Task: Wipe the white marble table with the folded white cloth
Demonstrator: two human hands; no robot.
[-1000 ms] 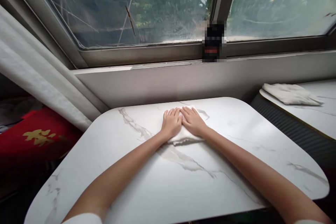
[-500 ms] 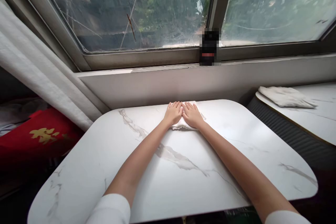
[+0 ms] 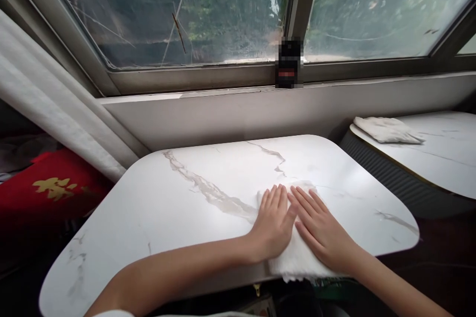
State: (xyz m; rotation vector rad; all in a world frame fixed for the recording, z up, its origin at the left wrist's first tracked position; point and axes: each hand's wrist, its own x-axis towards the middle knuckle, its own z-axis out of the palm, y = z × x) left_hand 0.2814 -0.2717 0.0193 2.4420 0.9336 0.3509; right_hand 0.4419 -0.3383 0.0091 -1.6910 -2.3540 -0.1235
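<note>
My left hand (image 3: 272,225) lies flat on a white cloth (image 3: 295,260), its fingers stretched toward the window. Beside it, my right hand (image 3: 323,230) also presses flat on the cloth, fingers extended and slightly apart. The two hands meet near the thumbs. Beneath them the cloth is spread on a white, marble-patterned table (image 3: 115,218), and its ragged near end hangs over the front edge. Parts of the cloth are hidden under both palms.
Beyond the table are a low wall and a window (image 3: 174,20) with a black pixelated object (image 3: 289,62) at its sill. A second folded white cloth (image 3: 386,130) rests on another table (image 3: 451,133) at right. A white curtain (image 3: 55,89) and red fabric (image 3: 80,173) are at left.
Both hands have drawn the cloth from the table's far edge back toward me and a little right, to the front edge. The view has shifted slightly right.
</note>
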